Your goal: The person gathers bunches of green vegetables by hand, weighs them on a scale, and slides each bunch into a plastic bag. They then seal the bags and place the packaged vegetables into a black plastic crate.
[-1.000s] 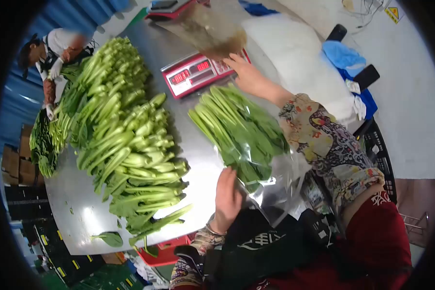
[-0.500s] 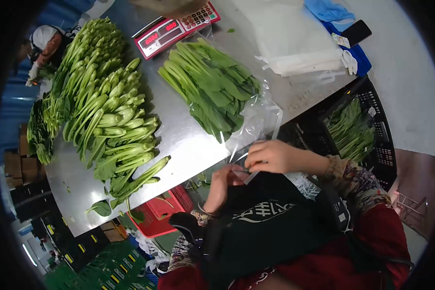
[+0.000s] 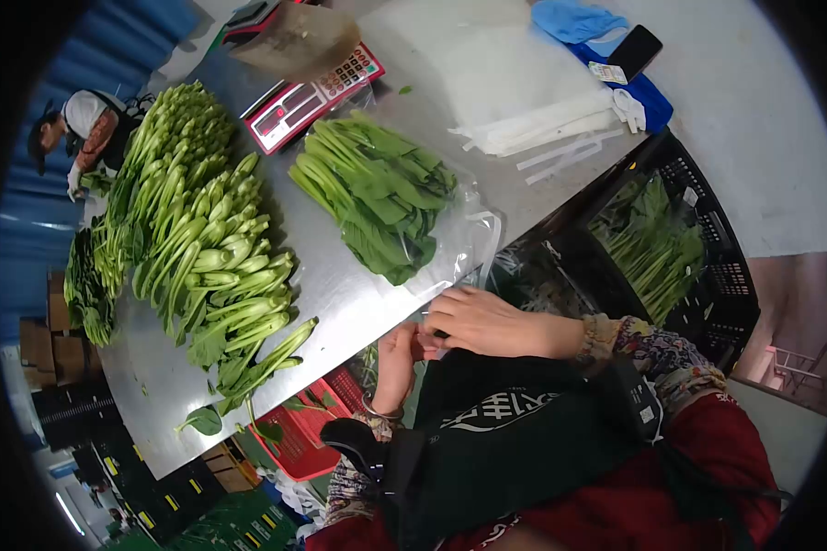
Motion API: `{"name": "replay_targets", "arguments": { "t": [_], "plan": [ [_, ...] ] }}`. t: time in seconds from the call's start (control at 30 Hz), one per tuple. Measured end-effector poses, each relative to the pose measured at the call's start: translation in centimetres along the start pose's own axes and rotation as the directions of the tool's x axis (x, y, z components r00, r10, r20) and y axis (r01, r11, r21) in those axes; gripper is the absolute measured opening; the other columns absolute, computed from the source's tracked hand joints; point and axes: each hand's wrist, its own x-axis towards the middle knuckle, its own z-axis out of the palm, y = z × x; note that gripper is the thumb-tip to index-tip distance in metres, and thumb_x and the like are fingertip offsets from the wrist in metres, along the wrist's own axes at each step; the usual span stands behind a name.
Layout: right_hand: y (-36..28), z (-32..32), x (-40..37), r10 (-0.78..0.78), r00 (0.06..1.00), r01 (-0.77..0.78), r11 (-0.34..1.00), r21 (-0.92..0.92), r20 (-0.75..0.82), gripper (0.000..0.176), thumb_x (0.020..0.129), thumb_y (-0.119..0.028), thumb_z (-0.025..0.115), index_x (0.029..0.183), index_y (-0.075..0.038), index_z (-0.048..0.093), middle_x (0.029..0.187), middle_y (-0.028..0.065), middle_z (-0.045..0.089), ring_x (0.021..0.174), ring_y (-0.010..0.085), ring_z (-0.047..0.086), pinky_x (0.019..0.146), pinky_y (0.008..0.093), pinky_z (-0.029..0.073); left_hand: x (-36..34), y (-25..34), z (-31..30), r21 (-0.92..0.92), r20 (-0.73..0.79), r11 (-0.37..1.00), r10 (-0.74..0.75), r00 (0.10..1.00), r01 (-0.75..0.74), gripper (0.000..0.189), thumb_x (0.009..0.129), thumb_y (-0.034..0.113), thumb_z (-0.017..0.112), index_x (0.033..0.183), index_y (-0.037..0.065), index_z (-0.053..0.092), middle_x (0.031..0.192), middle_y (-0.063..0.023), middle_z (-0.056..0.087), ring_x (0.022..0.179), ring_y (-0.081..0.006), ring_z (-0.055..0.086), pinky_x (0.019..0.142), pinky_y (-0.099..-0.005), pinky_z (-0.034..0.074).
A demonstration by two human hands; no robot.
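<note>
One left hand (image 3: 397, 360) and one right hand (image 3: 485, 323), fingers curled close together, any grip impossible to tell; one bunch of leafy greens (image 3: 381, 197) with clear plastic (image 3: 469, 234), on the metal table (image 3: 326, 294) near a scale (image 3: 294, 112).

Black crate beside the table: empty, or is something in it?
Not empty: leafy greens show inside the black crate; how full it is, I cannot tell.

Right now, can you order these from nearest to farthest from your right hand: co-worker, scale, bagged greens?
From the right hand:
1. Bagged greens, just ahead, slightly left
2. Scale, beyond them, farther left
3. Co-worker, far off at left
</note>
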Motion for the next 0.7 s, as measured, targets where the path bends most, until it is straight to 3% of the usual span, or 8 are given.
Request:
{"name": "replay_targets", "arguments": {
  "t": [0.03, 0.07, 0.17, 0.2, 0.23, 0.3, 0.5, 0.7],
  "plan": [
    [0.2, 0.3, 0.3, -0.005, 1.000, 0.005, 1.000, -0.023, 0.003, 0.006, 0.078, -0.014, 0.058, 0.082, -0.008, 0.058, 0.084, 0.0057, 0.052, 0.091, 0.0227, 0.051, 0.079, 0.0345, 0.040, -0.1, 0.2, 0.2, 0.010, 0.015, 1.000, 0.002, 1.000, -0.002, 0.033, 0.096, 0.021, 0.039, 0.085, -0.003, 0.058, 0.071, -0.0117, 0.064, 0.061, -0.0175, 0.062, 0.059, -0.0271, 0.053],
    [0.5, 0.8, 0.2, 0.009, 0.992, -0.005, 0.999, -0.035, 0.122, 0.007, 0.080, -0.013, 0.055, 0.085, -0.008, 0.057, 0.086, 0.0051, 0.052, 0.091, 0.0215, 0.050, 0.081, 0.0340, 0.039, -0.1, 0.4, 0.2, 0.022, 0.029, 1.000, 0.003, 1.000, -0.004, 0.033, 0.096, 0.021, 0.038, 0.085, -0.002, 0.058, 0.071, -0.0106, 0.064, 0.060, -0.0167, 0.062, 0.060, -0.0268, 0.053],
    [0.0, 0.6, 0.2, -0.037, 0.987, 0.070, 0.975, -0.210, 0.156, 0.010, 0.081, -0.013, 0.053, 0.088, -0.007, 0.058, 0.087, 0.0041, 0.052, 0.091, 0.0207, 0.050, 0.080, 0.0334, 0.039, 0.0, 0.3, -0.1, 0.049, 0.023, 0.999, 0.004, 1.000, -0.005, 0.033, 0.096, 0.020, 0.038, 0.085, -0.003, 0.058, 0.069, -0.0106, 0.064, 0.059, -0.0176, 0.062, 0.059, -0.0274, 0.053],
    [-0.2, 0.1, 0.1, -0.114, 0.992, 0.122, 0.968, -0.218, 0.052, 0.007, 0.078, -0.010, 0.054, 0.080, -0.005, 0.057, 0.085, 0.0041, 0.050, 0.087, 0.0182, 0.049, 0.077, 0.0312, 0.040, 0.1, 0.1, -0.4, 0.044, 0.025, 0.999, 0.008, 1.000, -0.009, 0.033, 0.097, 0.020, 0.037, 0.087, -0.004, 0.058, 0.070, -0.0117, 0.063, 0.059, -0.0187, 0.063, 0.059, -0.0283, 0.054],
    [-0.6, -0.2, 0.0, -0.089, 0.995, 0.096, 0.973, -0.209, 0.040, 0.008, 0.079, -0.011, 0.053, 0.082, -0.005, 0.057, 0.085, 0.0040, 0.050, 0.088, 0.0184, 0.049, 0.078, 0.0314, 0.039, 0.3, -0.1, -0.7, 0.039, 0.026, 0.999, 0.012, 1.000, -0.013, 0.033, 0.097, 0.020, 0.037, 0.088, -0.005, 0.057, 0.070, -0.0127, 0.063, 0.060, -0.0199, 0.063, 0.060, -0.0292, 0.055],
    [-1.1, -0.6, 0.0, -0.045, 0.999, 0.048, 0.981, -0.188, 0.021, 0.011, 0.082, -0.013, 0.051, 0.087, -0.005, 0.058, 0.086, 0.0036, 0.051, 0.090, 0.0189, 0.050, 0.079, 0.0319, 0.038, 0.4, -0.2, -1.0, 0.020, 0.036, 1.000, 0.004, 0.999, -0.005, 0.034, 0.098, 0.020, 0.037, 0.090, -0.006, 0.056, 0.071, -0.0137, 0.063, 0.060, -0.0211, 0.063, 0.061, -0.0300, 0.056],
    [-0.3, 0.3, 0.1, -0.096, 0.993, 0.114, 0.953, -0.282, 0.075, 0.008, 0.081, -0.015, 0.053, 0.082, -0.007, 0.056, 0.083, 0.0031, 0.051, 0.087, 0.0183, 0.049, 0.077, 0.0308, 0.037, 0.2, 0.9, -0.1, 0.048, 0.072, 0.999, -0.017, 0.997, 0.014, 0.035, 0.098, 0.022, 0.036, 0.091, -0.006, 0.057, 0.074, -0.0150, 0.065, 0.064, -0.0222, 0.065, 0.063, -0.0298, 0.055],
    [0.3, -0.8, -1.7, -0.038, 0.999, 0.035, 0.982, -0.184, -0.012, 0.009, 0.079, -0.017, 0.060, 0.079, -0.009, 0.055, 0.080, 0.0033, 0.050, 0.084, 0.0192, 0.049, 0.076, 0.0316, 0.038, 0.4, 0.3, 1.2, 0.040, 0.151, 0.998, -0.049, 0.987, 0.043, 0.037, 0.098, 0.021, 0.034, 0.087, -0.006, 0.057, 0.077, -0.0161, 0.066, 0.068, -0.0227, 0.066, 0.064, -0.0296, 0.055]
  ]
}}
